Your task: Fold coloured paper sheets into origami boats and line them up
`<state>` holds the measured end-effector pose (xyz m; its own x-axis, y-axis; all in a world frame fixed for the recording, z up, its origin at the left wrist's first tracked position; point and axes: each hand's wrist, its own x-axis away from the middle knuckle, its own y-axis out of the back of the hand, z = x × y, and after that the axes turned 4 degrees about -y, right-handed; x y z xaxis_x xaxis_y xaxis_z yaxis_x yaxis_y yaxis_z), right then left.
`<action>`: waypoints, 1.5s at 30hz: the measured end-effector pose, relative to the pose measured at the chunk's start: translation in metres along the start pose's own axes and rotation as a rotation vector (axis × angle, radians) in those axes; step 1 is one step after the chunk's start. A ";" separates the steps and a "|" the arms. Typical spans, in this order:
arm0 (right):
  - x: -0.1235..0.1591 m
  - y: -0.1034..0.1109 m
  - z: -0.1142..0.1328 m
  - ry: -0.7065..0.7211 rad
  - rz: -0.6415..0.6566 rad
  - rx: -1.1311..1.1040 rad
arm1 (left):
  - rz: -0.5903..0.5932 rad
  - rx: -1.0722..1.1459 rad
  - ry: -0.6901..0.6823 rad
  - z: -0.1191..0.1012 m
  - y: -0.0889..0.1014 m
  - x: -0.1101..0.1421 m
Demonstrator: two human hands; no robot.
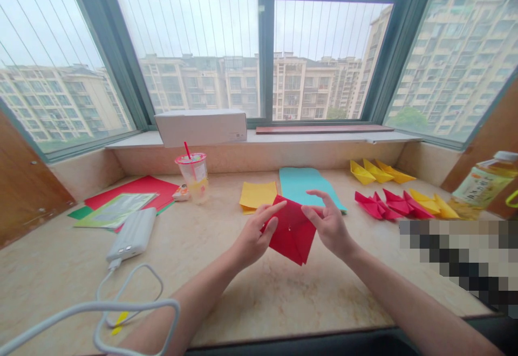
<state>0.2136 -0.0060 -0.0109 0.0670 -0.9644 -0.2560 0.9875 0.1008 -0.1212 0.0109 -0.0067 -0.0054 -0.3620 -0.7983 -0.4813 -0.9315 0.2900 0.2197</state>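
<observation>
Over the mottled counter point(251, 313): folded red paper point(292, 237) between my two hands.

Nearest, a white cable point(137, 306) loops at lower left. Beyond it, my left hand point(251, 238) pinches the paper's upper-left part, thumb on its face; my right hand point(334, 232) sets its thumb at the right corner, index finger raised apart, and whether it grips I cannot tell. Left of these lies a white power bank point(134, 233). Behind the paper lie yellow paper point(258, 196) and a blue sheet point(299, 179); to the right, red folded shapes point(374, 205); farther back, three yellow folded shapes point(362, 172). Farthest, a white box point(202, 129) stands before the window point(202, 16).
</observation>
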 end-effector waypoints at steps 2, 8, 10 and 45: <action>0.001 0.000 0.001 -0.026 0.021 0.007 | 0.053 -0.105 -0.056 -0.001 -0.001 0.001; -0.001 0.002 -0.003 -0.064 0.096 0.024 | 0.084 -0.174 -0.143 0.002 0.003 0.001; -0.002 0.003 -0.006 -0.073 0.134 0.028 | 0.087 -0.176 -0.133 0.002 0.004 0.001; -0.003 -0.002 -0.016 0.172 0.181 0.276 | 0.383 -0.034 0.111 -0.002 0.001 0.008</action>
<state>0.2093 0.0008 -0.0250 0.2422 -0.8794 -0.4100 0.9648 0.1734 0.1980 0.0075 -0.0137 -0.0075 -0.6754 -0.6882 -0.2650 -0.7271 0.5617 0.3948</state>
